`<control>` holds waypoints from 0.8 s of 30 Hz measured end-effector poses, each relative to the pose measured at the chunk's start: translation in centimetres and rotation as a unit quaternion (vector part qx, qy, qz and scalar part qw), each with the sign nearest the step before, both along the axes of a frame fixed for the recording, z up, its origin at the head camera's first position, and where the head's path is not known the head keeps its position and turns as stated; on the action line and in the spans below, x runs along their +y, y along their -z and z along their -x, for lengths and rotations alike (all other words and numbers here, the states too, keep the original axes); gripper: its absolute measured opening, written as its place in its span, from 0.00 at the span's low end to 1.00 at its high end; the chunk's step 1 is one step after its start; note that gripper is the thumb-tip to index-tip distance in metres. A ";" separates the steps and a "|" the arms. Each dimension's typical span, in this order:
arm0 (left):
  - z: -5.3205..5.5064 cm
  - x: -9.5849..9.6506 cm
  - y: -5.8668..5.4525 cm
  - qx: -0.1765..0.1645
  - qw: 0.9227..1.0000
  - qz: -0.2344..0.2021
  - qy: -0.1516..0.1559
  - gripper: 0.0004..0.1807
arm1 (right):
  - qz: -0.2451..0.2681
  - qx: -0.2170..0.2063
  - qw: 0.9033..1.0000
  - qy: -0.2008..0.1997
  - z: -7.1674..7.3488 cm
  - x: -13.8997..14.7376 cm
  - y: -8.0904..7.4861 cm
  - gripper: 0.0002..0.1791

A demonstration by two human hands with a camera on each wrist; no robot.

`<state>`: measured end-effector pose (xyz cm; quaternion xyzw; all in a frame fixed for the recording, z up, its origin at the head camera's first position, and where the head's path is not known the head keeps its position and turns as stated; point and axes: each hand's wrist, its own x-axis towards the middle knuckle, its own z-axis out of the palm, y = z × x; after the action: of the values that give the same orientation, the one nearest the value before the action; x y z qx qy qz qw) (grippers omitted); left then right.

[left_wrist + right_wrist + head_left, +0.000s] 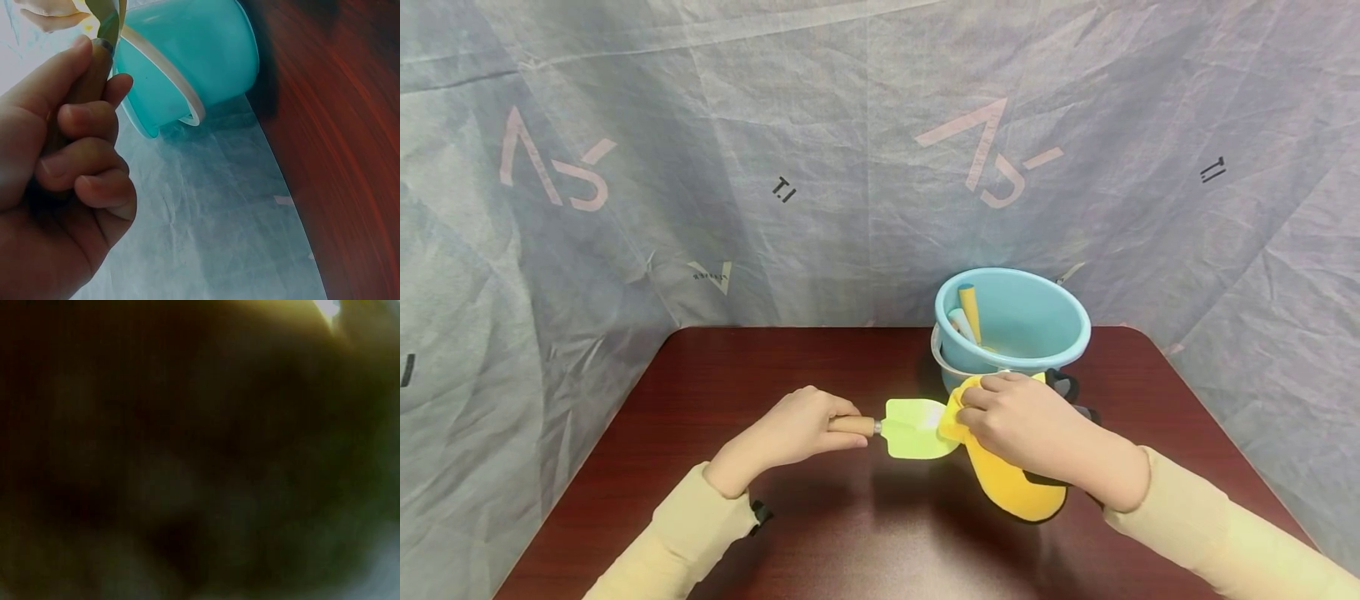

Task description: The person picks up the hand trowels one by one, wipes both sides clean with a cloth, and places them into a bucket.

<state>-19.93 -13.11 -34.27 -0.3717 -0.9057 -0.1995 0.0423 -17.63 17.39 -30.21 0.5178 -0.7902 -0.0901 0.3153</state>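
My left hand grips the wooden handle of a small garden trowel with a lime-green blade. In the left wrist view the fingers of the left hand curl round that handle. A yellow cloth with a dark edge hangs from my right hand, which pinches a fold of it against the tip of the blade. The right wrist view is dark and blurred, likely covered by the cloth, so the far side of that hand stays hidden.
Behind the right hand stands a light blue bucket with a pale handle. Inside it are a yellow-handled tool and a pale-handled one. Everything rests on a dark red wooden table, with grey fabric hung around it.
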 end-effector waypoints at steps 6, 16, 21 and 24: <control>-0.1 -0.7 0.0 -0.017 1.000 -0.003 -0.002 0.13 | 0.012 0.000 1.000 -0.007 0.0 0.3 0.0 0.08; -0.2 -1.4 0.2 -0.020 1.000 -0.007 -0.006 0.11 | 0.037 -0.013 0.999 -0.007 -0.2 1.0 0.3 0.11; -0.3 -1.7 0.3 -0.019 1.000 -0.011 -0.010 0.12 | 0.042 -0.013 0.999 -0.006 -0.2 1.4 0.3 0.10; -0.3 -1.9 0.4 -0.013 1.000 -0.014 -0.011 0.12 | 0.044 -0.010 0.999 -0.008 -0.1 1.6 0.5 0.10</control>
<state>-19.62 -14.98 -34.64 -0.3587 -0.9071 -0.2170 0.0379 -17.50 19.03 -30.68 0.5108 -0.7922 -0.0476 0.3305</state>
